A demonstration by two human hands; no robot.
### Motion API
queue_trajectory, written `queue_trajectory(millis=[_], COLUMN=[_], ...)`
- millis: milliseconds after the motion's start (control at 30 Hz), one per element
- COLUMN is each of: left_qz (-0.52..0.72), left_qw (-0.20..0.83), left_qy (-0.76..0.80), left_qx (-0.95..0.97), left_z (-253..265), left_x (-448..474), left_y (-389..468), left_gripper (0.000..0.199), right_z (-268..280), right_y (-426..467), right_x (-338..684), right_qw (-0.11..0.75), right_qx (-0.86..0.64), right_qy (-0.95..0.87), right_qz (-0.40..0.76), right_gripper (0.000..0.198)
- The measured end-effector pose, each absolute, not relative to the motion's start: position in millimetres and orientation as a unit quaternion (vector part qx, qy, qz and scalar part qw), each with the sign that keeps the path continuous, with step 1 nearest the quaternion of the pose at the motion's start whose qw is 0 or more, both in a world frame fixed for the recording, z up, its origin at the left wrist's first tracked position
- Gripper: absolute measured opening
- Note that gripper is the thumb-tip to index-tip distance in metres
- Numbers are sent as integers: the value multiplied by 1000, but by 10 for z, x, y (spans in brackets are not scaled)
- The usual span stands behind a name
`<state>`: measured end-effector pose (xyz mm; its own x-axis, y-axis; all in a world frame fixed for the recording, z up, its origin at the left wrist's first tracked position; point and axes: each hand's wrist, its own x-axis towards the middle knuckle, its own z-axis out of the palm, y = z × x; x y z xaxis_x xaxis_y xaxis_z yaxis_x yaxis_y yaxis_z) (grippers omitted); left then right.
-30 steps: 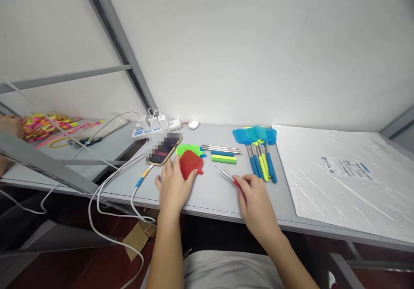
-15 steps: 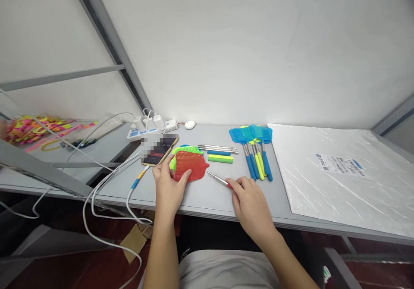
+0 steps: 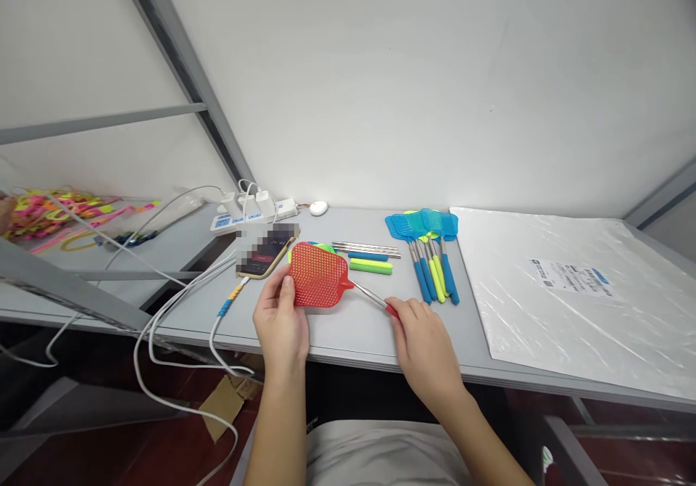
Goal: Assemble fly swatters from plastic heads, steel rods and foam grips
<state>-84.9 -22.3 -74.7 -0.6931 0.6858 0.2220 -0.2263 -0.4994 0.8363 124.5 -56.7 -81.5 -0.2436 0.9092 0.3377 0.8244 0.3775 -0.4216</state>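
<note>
Both hands are holding a red perforated plastic swatter head (image 3: 320, 277) and a slim silver metal rod (image 3: 370, 294) end to end over a grey tabletop (image 3: 348, 335).

The left hand (image 3: 283, 320) is pinching the head's left edge between thumb and fingers; the right hand (image 3: 427, 341) is pinching the rod's red handle (image 3: 392, 311), fingers curled. The rod's tip is meeting the head's narrow neck, though how deep it is sitting cannot be told. Fitting the two together is apparently the step in hand; the next move is probably calling for steadying the head, aligning the neck and pressing along the rod.
</note>
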Motion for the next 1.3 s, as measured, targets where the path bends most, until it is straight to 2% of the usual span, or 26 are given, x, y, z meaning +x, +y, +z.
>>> queue_trajectory(millis=[400, 633, 1300], left_qz=[840, 842, 841], left_qw=[286, 280, 296], left_qy=[391, 396, 391], left_qx=[244, 236, 228], left_z=[-781, -786, -789], left_x=[-888, -885, -904], left_y=[-205, -202, -201], left_gripper=[22, 22, 20], right_z=[-792, -795, -791], right_y=[-622, -637, -645], right_x=[1244, 1267, 1272], right_qw=[280, 304, 294], right_qx=[-523, -510, -508], right_qy=[-800, -796, -801], right_qz=[88, 120, 119], right_gripper=[19, 21, 22])
